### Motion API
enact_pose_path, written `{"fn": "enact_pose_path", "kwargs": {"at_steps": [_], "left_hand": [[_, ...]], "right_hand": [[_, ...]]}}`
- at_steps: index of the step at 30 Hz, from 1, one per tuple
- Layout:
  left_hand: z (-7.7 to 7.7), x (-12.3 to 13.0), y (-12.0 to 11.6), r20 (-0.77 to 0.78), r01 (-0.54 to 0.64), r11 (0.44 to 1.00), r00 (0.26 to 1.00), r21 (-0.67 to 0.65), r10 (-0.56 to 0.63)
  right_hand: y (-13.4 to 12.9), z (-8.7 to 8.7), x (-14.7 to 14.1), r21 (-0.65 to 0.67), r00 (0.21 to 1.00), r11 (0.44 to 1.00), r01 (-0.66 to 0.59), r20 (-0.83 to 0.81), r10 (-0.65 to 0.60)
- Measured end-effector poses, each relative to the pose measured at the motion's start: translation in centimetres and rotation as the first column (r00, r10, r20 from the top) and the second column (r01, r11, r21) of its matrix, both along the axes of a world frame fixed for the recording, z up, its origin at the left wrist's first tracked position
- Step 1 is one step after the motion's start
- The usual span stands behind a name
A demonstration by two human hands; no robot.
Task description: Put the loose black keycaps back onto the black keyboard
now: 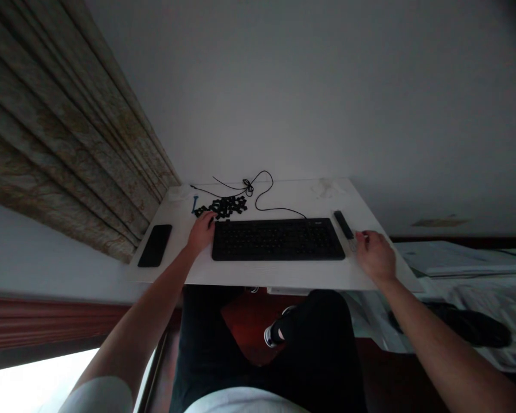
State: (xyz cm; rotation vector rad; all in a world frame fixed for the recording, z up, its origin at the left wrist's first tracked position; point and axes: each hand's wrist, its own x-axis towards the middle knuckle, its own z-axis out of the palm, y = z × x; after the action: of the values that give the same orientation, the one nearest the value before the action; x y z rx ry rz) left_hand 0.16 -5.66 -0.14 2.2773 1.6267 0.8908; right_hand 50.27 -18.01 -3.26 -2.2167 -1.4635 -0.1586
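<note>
btwn l hand (202, 231) & r hand (375, 255), kbd (277, 241)

A long black keyboard (279, 240) lies flat on the worktop (249, 274), its long edges running left to right. Its thin black cable (248, 186) leaves the far edge toward the right and curls into a tied bundle behind. Small black pieces (226, 205) sit in a loose, jumbled heap beyond the keyboard's far left corner. A slim dark bar (343, 224) lies slantwise just beside its right end.
</note>
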Motion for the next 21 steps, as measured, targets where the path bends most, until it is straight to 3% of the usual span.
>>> {"fn": "enact_pose_path", "kwargs": {"at_steps": [4, 10, 16, 21], "left_hand": [[1.2, 2.0, 3.7, -0.179, 0.125, 0.987, 0.973, -0.105, -0.143], [1.4, 6.0, 6.5, -0.378, 0.11, 0.967, 0.906, -0.229, -0.192], [1.0, 6.8, 8.3, -0.371, 0.073, 0.962, 0.913, -0.264, -0.171], [1.2, 6.7, 8.4, -0.328, 0.041, 0.966, 0.936, -0.256, -0.127]], "right_hand": [[0.0, 0.0, -0.2, -0.013, 0.996, 0.999, -0.033, 0.08, 0.034], [0.1, 0.3, -0.2, -0.044, 0.997, 0.999, 0.001, 0.083, 0.002], [0.1, 0.3, -0.1, -0.068, 0.997, 0.997, 0.033, 0.075, -0.028], [0.2, 0.2, 0.0, -0.069, 0.998, 0.997, 0.04, 0.058, -0.036]]}}
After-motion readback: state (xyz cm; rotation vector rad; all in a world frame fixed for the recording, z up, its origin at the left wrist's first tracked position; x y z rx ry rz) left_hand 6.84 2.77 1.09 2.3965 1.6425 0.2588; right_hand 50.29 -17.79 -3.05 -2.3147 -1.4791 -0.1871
